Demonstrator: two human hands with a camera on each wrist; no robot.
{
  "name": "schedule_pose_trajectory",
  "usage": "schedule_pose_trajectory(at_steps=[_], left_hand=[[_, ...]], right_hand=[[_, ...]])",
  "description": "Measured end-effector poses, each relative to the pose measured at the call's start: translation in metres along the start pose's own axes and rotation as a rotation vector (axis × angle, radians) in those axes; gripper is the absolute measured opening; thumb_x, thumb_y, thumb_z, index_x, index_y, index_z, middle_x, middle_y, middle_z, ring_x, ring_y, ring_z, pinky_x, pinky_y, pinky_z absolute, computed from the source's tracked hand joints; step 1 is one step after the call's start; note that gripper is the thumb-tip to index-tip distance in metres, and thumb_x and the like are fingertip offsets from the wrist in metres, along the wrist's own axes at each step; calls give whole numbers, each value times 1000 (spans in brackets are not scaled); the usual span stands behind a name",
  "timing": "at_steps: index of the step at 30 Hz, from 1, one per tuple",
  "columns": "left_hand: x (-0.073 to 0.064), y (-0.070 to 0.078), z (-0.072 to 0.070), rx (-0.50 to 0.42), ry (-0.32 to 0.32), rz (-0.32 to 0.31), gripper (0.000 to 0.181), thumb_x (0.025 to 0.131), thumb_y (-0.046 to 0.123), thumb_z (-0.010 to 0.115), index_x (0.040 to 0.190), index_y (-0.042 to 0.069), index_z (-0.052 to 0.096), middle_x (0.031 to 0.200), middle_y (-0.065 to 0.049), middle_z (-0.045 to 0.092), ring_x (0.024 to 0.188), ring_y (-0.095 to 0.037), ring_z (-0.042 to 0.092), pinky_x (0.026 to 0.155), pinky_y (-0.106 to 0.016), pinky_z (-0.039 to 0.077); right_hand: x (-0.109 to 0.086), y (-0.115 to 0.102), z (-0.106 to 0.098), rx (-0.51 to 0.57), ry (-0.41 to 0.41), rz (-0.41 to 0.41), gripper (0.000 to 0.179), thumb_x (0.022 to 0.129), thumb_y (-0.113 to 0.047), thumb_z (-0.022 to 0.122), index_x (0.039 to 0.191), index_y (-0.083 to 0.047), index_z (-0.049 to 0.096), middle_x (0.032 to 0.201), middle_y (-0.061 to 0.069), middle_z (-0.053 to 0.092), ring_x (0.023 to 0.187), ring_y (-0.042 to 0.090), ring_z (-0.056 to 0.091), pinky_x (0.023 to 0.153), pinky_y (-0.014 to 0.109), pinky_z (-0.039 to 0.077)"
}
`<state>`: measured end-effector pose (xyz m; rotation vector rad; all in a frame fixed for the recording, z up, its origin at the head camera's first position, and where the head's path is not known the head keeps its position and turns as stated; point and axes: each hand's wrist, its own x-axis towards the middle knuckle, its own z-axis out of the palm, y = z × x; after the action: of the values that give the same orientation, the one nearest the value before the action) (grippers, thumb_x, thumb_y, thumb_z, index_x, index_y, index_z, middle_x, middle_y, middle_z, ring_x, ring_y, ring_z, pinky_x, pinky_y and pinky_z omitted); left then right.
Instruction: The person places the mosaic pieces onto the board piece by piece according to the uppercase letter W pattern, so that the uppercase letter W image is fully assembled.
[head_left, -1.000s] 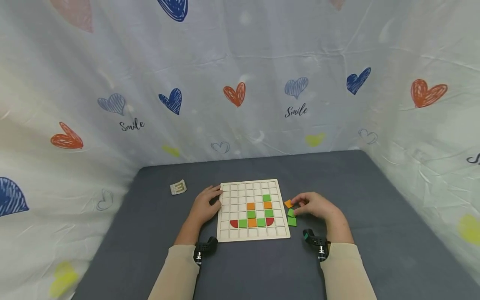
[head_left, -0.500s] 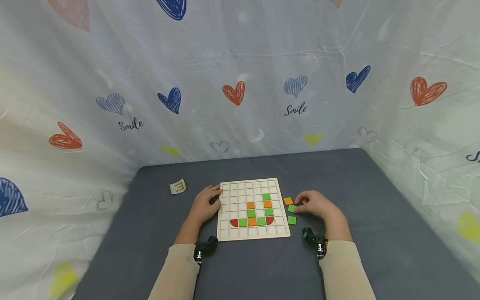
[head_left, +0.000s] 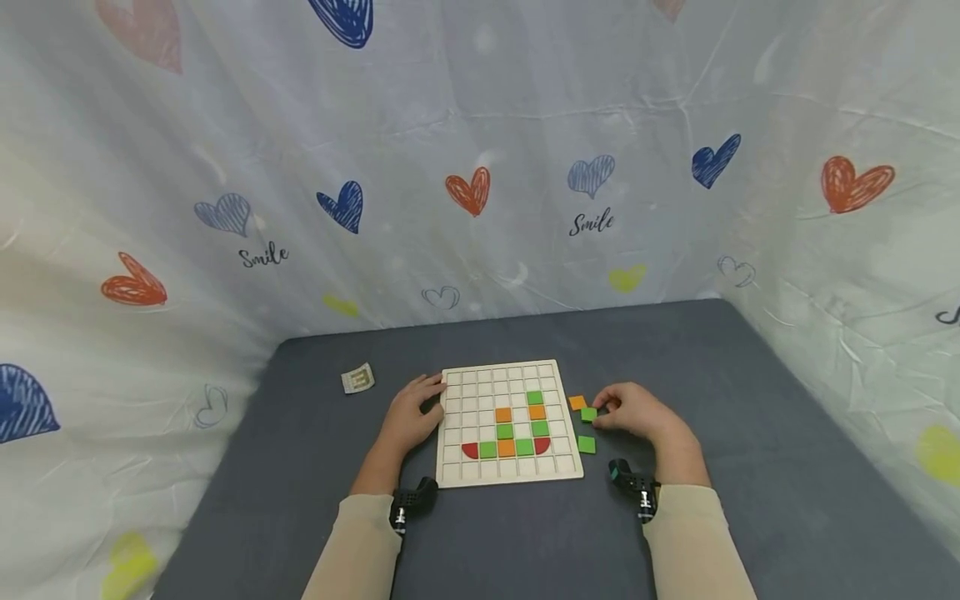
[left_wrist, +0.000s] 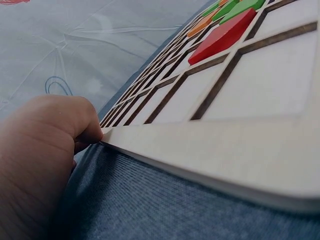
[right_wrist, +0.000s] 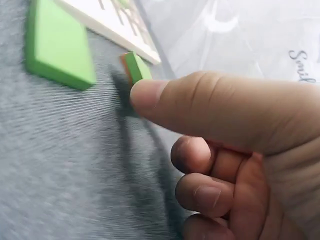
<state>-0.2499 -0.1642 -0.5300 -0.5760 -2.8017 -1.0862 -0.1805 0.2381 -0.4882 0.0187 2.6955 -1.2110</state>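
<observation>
A pale wooden grid board (head_left: pixel 468 471) lies on the grey table, with green, orange and red tiles (head_left: pixel 514 427) set in its lower right cells. My left hand (head_left: pixel 411 414) rests against the board's left edge; in the left wrist view a finger (left_wrist: pixel 55 125) presses the board's rim (left_wrist: pixel 240 145) beside a red piece (left_wrist: pixel 222 36). Just right of the board, my right hand (head_left: pixel 637 412) pinches a small green tile (head_left: pixel 588 413). In the right wrist view my thumb tip (right_wrist: pixel 147 95) touches that tilted tile (right_wrist: pixel 136 67). An orange tile (head_left: pixel 577 402) and a second green tile (head_left: pixel 587 444) lie loose nearby.
A small folded paper tag (head_left: pixel 357 379) lies left of the board. White cloth printed with hearts (head_left: pixel 480 192) walls in the grey table (head_left: pixel 750 433) at the back and both sides. Black wrist cameras (head_left: pixel 633 485) sit at both cuffs.
The right hand drew the green tile a little away from the lower green one, closer to the orange tile. The left hand has stayed on the board's edge.
</observation>
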Motion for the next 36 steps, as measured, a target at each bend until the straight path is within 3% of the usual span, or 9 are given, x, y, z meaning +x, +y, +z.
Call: schedule_pose_trajectory(at_steps=[6, 13, 25, 31, 36], left_hand=[[1, 0, -1, -8, 4, 0, 46, 95, 17, 58, 140, 8, 66, 152, -6, 53, 148, -34, 36, 119, -62, 29], [3, 0, -6, -4, -8, 14, 46, 96, 16, 59, 141, 8, 65, 153, -6, 52, 149, -33, 35, 120, -61, 28], [0, -3, 2, 14, -3, 20, 46, 96, 16, 58, 140, 8, 66, 153, -7, 53, 148, -34, 36, 119, -61, 30], [1, -4, 3, 10, -4, 27, 46, 95, 16, 58, 140, 8, 66, 153, -6, 53, 148, -34, 36, 119, -60, 30], [3, -4, 0, 2, -10, 33, 46, 95, 15, 58, 140, 7, 65, 153, -6, 52, 148, -34, 36, 119, -60, 30]], right_hand=[[-5, -18, -11, 52, 56, -39, 24, 86, -12, 79, 106, -1, 71, 81, 5, 56, 75, 21, 52, 67, 34, 43], [-10, -60, -3, 127, 99, -156, 29, 87, -8, 73, 114, 0, 67, 89, 7, 60, 75, 22, 55, 66, 34, 49], [-15, -107, 33, 111, 204, -278, 28, 86, -12, 74, 114, -10, 70, 84, 1, 56, 61, 20, 43, 53, 30, 36], [-16, -121, 46, 119, 195, -313, 27, 87, -15, 76, 114, -13, 72, 73, 0, 44, 54, 15, 27, 51, 29, 28], [-14, -136, 55, 42, 168, -291, 29, 86, -19, 77, 115, -17, 75, 65, -3, 33, 55, 15, 23, 52, 31, 25]])
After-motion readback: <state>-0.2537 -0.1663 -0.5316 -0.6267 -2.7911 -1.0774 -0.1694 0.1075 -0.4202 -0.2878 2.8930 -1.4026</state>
